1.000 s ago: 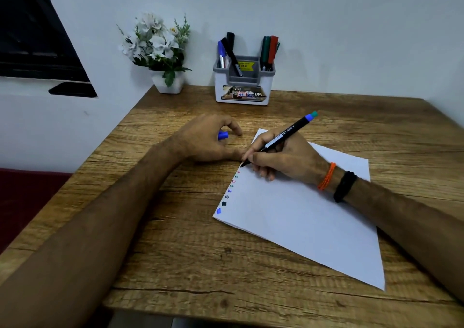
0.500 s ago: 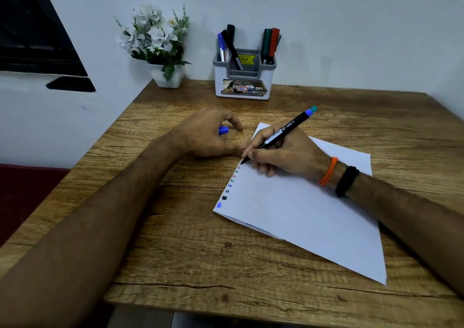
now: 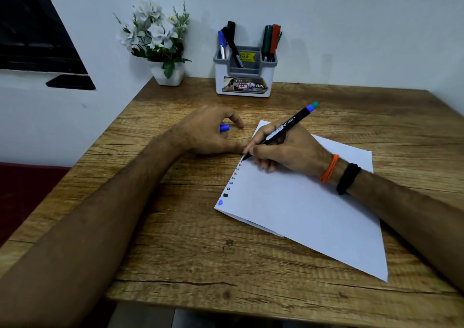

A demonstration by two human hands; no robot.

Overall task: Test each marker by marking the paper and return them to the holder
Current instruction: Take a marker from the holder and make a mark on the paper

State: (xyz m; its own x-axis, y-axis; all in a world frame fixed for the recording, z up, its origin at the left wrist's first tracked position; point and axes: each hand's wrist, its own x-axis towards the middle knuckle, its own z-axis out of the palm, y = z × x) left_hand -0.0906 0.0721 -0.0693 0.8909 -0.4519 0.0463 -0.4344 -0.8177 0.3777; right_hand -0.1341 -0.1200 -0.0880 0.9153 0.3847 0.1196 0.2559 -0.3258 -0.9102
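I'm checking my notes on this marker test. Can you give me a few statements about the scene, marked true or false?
1. The right hand holds a black marker with its tip at the white paper sheet. True.
2. The left hand is empty. False: it holds a blue cap.
3. The grey and white holder lies tipped over. False: it stands upright.
4. Coloured marks run along the paper's left edge. True.

Single head-worn view: close above the table [image 3: 190, 247], angled forward and down toward the wall-side holder [image 3: 244, 76].
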